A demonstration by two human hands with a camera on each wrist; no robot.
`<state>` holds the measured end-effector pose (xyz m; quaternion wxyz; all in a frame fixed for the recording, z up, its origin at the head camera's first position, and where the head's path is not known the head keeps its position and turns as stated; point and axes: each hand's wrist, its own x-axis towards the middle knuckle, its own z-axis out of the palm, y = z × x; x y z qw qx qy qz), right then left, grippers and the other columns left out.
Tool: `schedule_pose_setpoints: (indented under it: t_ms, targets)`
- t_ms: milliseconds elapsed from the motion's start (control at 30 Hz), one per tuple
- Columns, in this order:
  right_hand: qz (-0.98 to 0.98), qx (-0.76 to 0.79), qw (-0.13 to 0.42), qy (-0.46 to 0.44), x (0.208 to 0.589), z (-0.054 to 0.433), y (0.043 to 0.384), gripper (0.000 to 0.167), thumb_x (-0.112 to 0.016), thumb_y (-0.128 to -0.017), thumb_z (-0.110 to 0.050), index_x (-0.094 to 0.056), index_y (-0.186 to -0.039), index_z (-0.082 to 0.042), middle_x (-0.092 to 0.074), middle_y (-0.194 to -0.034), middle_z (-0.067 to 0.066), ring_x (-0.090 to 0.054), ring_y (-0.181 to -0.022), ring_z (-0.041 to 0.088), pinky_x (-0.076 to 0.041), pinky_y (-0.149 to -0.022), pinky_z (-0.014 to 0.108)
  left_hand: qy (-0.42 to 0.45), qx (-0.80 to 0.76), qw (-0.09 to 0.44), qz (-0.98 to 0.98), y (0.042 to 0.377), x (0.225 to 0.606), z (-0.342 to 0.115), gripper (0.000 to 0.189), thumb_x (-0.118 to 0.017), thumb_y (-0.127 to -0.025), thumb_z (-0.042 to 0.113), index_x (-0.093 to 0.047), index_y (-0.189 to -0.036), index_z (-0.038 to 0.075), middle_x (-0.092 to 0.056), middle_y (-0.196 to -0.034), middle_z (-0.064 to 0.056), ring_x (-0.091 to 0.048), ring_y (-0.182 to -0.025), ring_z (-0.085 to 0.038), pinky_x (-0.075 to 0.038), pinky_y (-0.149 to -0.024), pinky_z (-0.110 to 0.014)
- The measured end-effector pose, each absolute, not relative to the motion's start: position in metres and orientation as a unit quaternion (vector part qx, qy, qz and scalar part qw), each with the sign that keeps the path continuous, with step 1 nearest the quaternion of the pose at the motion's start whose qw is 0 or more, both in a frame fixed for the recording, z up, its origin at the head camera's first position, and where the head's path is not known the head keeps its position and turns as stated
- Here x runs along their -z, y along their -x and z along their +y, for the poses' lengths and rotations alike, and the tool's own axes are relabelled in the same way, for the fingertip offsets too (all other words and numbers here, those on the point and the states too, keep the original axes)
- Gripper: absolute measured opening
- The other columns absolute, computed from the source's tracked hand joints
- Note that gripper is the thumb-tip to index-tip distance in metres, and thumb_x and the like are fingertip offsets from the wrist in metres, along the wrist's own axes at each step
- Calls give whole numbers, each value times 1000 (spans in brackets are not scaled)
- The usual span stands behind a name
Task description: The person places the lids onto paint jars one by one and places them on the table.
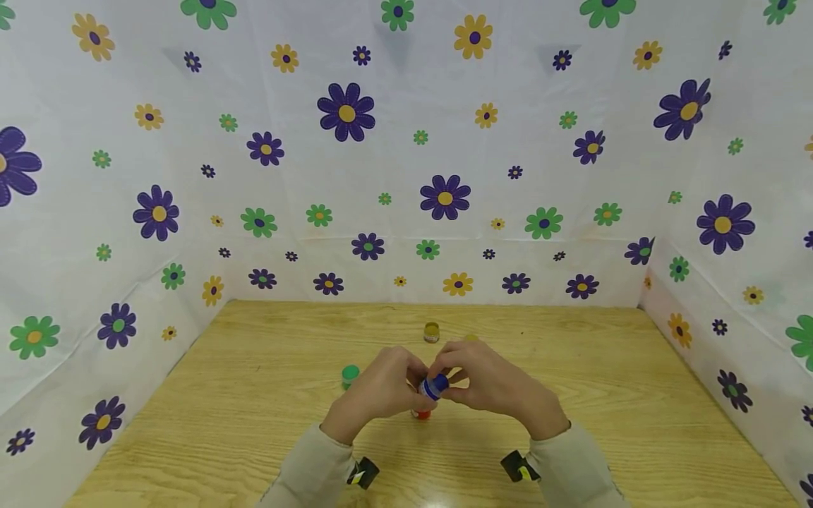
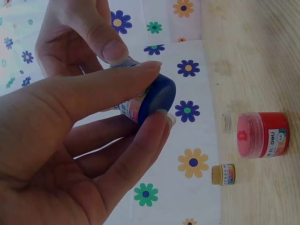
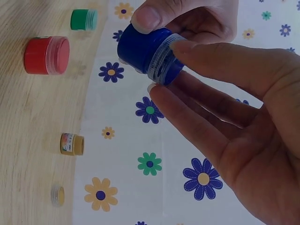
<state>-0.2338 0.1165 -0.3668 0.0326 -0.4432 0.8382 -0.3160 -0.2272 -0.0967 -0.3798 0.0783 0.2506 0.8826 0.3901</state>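
Note:
Both hands meet over the table, holding a small blue paint jar (image 3: 133, 49) tilted between them. My left hand (image 1: 386, 384) grips the jar's blue body between thumb and fingers. On the jar's clear ridged lid (image 3: 165, 57), the thumb and fingertips of my right hand (image 1: 489, 377) pinch from the other side. The lid sits on the jar. Just below the hands stands a red paint jar (image 2: 269, 135), partly covered by the left hand in the head view. A green paint jar (image 1: 350, 376) is left of the left hand.
Farther back on the wooden table (image 1: 286, 339) is a yellow paint jar (image 1: 432, 332) with no lid on it. A loose lid with yellow inside (image 3: 57, 196) lies to its right. Flower-printed white sheeting (image 1: 394, 162) walls the table's back and sides.

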Motion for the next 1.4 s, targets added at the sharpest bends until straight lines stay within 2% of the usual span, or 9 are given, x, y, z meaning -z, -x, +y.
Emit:
schedule_pose_setpoints:
  t_ms: [200, 300, 400, 567, 733, 867, 1233, 1400]
  targets:
    - [848, 305, 26, 432, 367, 116, 233, 14, -76, -93, -7, -74, -107, -5, -72, -101, 7, -72, -89, 13, -57, -76, 15, -260, -383, 75, 883, 226, 380, -96, 12, -88, -79, 8, -82, -90, 7, -78, -79, -1, -69, -68, -7, -56, -61, -22]
    - [853, 297, 19, 429, 367, 117, 233, 14, -75, -94, -10, -74, -107, -5, -72, -100, 7, -71, -84, 11, -56, -73, 14, -261, -381, 75, 884, 226, 380, -96, 12, -88, -79, 9, -82, -89, 8, -77, -78, -1, -68, -66, -7, -55, -60, -22]
    - [855, 302, 24, 420, 366, 118, 232, 18, -74, -95, -11, -73, -112, -4, -72, -105, 9, -73, -90, 17, -58, -76, 17, -259, -381, 74, 884, 226, 381, -96, 13, -89, -79, 9, -82, -90, 8, -77, -79, -1, -68, -67, -7, -55, -60, -22]
    - [847, 318, 25, 424, 363, 120, 231, 22, -77, -91, -4, -71, -113, -4, -69, -112, 10, -72, -102, 26, -62, -85, 30, -257, -382, 72, 884, 226, 380, -97, 14, -89, -78, 8, -81, -91, 6, -78, -81, -2, -68, -69, -8, -56, -61, -23]
    - [837, 319, 33, 443, 364, 118, 232, 23, -78, -87, 3, -71, -106, -8, -67, -111, 7, -69, -105, 23, -62, -88, 32, -259, -380, 68, 885, 227, 381, -97, 14, -88, -79, 8, -81, -92, 6, -78, -82, -3, -68, -68, -7, -56, -61, -22]
    - [834, 323, 39, 446, 365, 117, 233, 23, -77, -87, 5, -71, -107, -7, -67, -111, 7, -70, -105, 22, -62, -88, 31, -257, -382, 69, 885, 228, 382, -97, 15, -89, -79, 9, -81, -92, 5, -79, -82, -4, -69, -68, -7, -57, -61, -22]
    - [839, 334, 49, 427, 364, 117, 231, 19, -74, -93, -1, -73, -111, -3, -70, -107, 10, -73, -98, 21, -58, -77, 16, -255, -381, 67, 886, 226, 381, -96, 16, -89, -79, 10, -81, -91, 5, -78, -79, -1, -69, -67, -7, -56, -60, -22]
    - [851, 316, 33, 418, 364, 116, 232, 14, -74, -94, -7, -74, -107, -3, -70, -102, 9, -74, -90, 16, -57, -72, 14, -257, -381, 65, 886, 225, 380, -96, 15, -89, -79, 11, -81, -90, 5, -77, -78, -1, -68, -66, -7, -55, -59, -22]
